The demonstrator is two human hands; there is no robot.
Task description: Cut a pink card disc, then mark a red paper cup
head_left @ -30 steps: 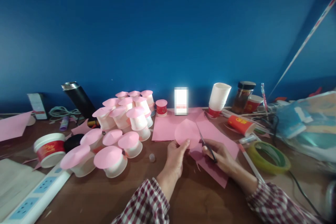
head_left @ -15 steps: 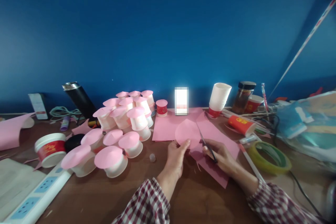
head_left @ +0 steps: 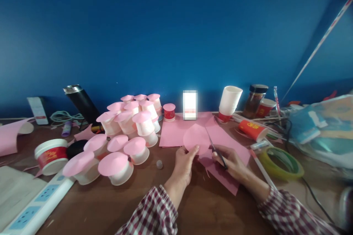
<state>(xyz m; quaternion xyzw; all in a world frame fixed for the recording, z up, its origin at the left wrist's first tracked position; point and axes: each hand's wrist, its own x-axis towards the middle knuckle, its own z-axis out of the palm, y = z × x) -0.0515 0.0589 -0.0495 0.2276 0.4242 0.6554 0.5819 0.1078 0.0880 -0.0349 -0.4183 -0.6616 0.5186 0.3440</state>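
Observation:
Between thumb and fingers, my left hand (head_left: pixel 184 165) pinches the lower edge of a pink paper circle (head_left: pixel 196 137). My right hand (head_left: pixel 230 163) is closed around the dark handles of a pair of scissors (head_left: pixel 217 153). Their blades point up and away, right beside the circle's right edge. Beneath both hands lie pink paper sheets (head_left: pixel 173 132), with thin cut slivers near my fingers. To the left stand several white paper cups topped with shallow pink paper cones (head_left: pixel 113 164). One red cup with a pink top (head_left: pixel 169 112) stands apart by the wall.
On the right are a stack of white cups (head_left: pixel 230 101), a fallen red cup (head_left: pixel 252 129), a roll of yellow tape (head_left: pixel 281 163), a lidded jar (head_left: pixel 255 101) and a plastic bag (head_left: pixel 328 128). A power strip (head_left: pixel 35 205) and a black flask (head_left: pixel 81 102) are on the left.
The whole view has shifted very slightly. My hands, the paper circle and the scissors keep nearly the same positions.

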